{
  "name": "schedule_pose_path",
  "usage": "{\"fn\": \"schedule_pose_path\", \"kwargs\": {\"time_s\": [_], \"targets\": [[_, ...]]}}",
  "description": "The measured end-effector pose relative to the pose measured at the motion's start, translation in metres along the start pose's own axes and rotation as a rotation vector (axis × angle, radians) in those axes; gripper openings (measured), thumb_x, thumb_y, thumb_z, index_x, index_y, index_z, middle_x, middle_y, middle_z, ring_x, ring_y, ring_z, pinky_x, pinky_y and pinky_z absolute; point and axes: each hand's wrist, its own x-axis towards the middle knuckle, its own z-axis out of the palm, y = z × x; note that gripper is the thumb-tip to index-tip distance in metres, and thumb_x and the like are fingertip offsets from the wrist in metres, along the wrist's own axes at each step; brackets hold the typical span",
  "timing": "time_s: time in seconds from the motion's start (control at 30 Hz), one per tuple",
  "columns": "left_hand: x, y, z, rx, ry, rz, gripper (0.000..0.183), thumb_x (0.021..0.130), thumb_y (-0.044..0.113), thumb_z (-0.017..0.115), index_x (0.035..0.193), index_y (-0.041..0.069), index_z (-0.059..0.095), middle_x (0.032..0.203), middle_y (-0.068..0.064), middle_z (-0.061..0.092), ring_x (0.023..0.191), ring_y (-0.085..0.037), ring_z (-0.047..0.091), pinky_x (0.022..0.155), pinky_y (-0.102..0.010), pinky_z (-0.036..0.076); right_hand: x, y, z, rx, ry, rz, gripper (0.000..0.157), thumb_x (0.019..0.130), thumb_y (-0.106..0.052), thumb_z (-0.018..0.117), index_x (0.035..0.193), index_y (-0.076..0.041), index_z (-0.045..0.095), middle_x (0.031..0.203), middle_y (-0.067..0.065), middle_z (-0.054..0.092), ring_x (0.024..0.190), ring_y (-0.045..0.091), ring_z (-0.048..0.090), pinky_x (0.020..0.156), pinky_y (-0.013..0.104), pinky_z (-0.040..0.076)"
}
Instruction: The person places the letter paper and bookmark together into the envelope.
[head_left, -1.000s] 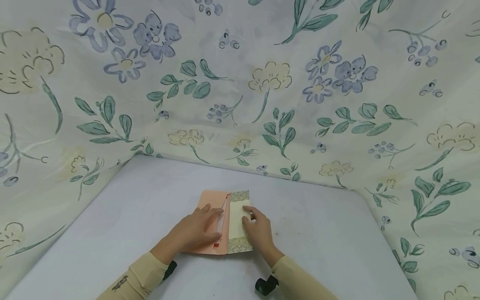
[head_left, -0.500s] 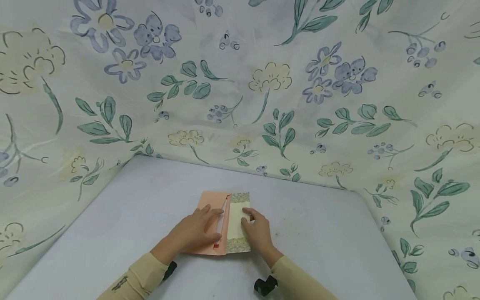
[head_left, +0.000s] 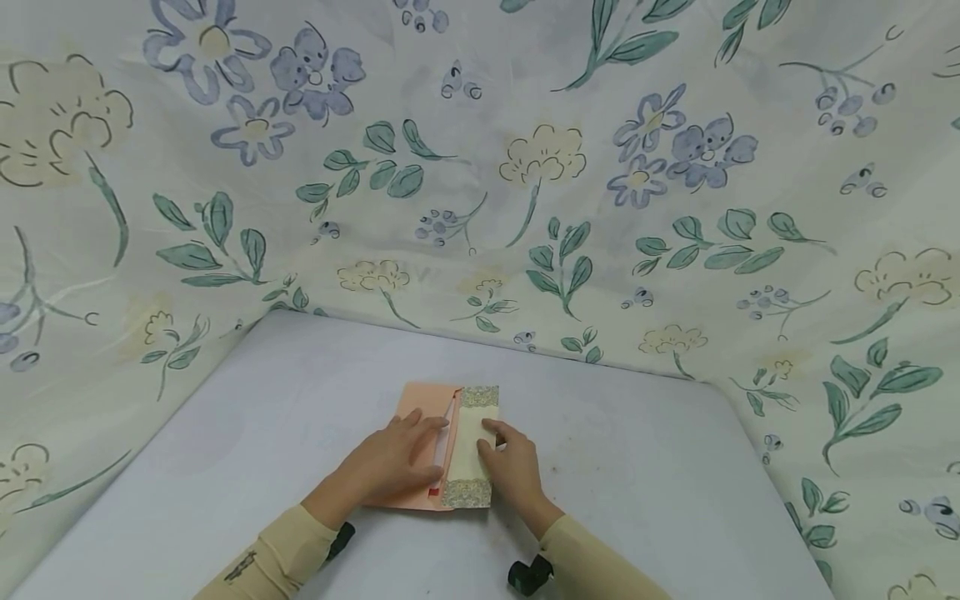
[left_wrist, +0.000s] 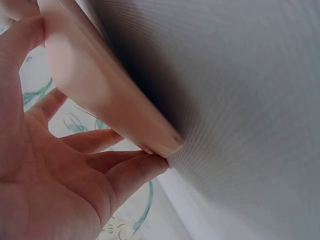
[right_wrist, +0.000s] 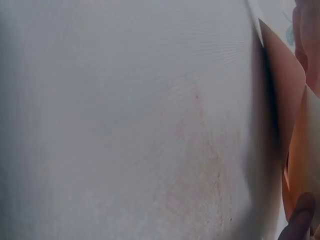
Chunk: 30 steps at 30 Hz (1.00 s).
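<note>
A peach paper folder (head_left: 416, 402) lies on the white table in the head view, a narrow white slit and small red marks near its right side. Over that side sits a cream card (head_left: 467, 437) with a patterned band at each end. My left hand (head_left: 393, 454) rests on the folder with fingers spread; in the left wrist view its fingertips (left_wrist: 155, 162) touch the folder's edge. My right hand (head_left: 516, 462) pinches the card's right edge. The right wrist view shows only a fingertip (right_wrist: 302, 212) against the cream paper; the rest of that hand is out of frame.
The white table (head_left: 637, 467) reaches around the folder on all sides. A floral cloth (head_left: 480, 208) hangs behind and along both sides. Dark wrist camera mounts (head_left: 530, 575) sit under the sleeves. Faint reddish specks (right_wrist: 217, 180) mark the tabletop.
The cream card has shifted left, its near end most, so it overlaps more of the folder and stands slanted. My right hand moved slightly left with it; my left hand stayed put.
</note>
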Motion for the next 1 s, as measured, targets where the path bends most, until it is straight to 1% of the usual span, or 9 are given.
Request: {"fn": "schedule_pose_path", "kwargs": {"time_s": [0.07,0.23,0.73,1.0], "targets": [[0.000,0.000,0.000,-0.001,-0.001,-0.002,0.069,0.087,0.047,0.076,0.147,0.022,0.052,0.155,-0.027,0.040,0.136,-0.058,0.041,0.101,-0.067,0.042,0.000,0.000,0.000,-0.015,0.003,-0.021,0.035,0.090,-0.012,0.070,0.124,-0.006,0.072,0.086,0.004,0.067,0.051,0.004,0.045,0.047,0.020,0.037],[-0.001,0.000,-0.001,-0.004,-0.003,-0.001,0.068,0.088,0.046,0.075,0.148,0.023,0.052,0.156,-0.026,0.040,0.136,-0.058,0.040,0.100,-0.067,0.042,-0.001,-0.001,0.001,-0.031,0.007,-0.038,0.034,0.090,-0.012,0.071,0.123,-0.006,0.073,0.085,0.003,0.068,0.053,0.003,0.047,0.047,0.020,0.039],[0.000,-0.002,0.001,0.001,-0.016,-0.011,0.070,0.087,0.048,0.074,0.149,0.025,0.050,0.157,-0.024,0.039,0.137,-0.058,0.039,0.102,-0.069,0.040,-0.003,-0.005,0.007,-0.004,-0.021,-0.033,0.035,0.090,-0.012,0.071,0.124,-0.004,0.071,0.084,0.003,0.067,0.052,0.003,0.047,0.046,0.019,0.038],[-0.001,-0.001,0.000,0.001,-0.022,-0.009,0.071,0.087,0.049,0.075,0.149,0.025,0.050,0.157,-0.025,0.038,0.138,-0.056,0.039,0.101,-0.068,0.042,-0.003,-0.006,0.011,0.003,-0.049,-0.016,0.035,0.093,-0.016,0.070,0.128,-0.009,0.070,0.086,0.000,0.066,0.060,0.006,0.051,0.050,0.020,0.041]]}}
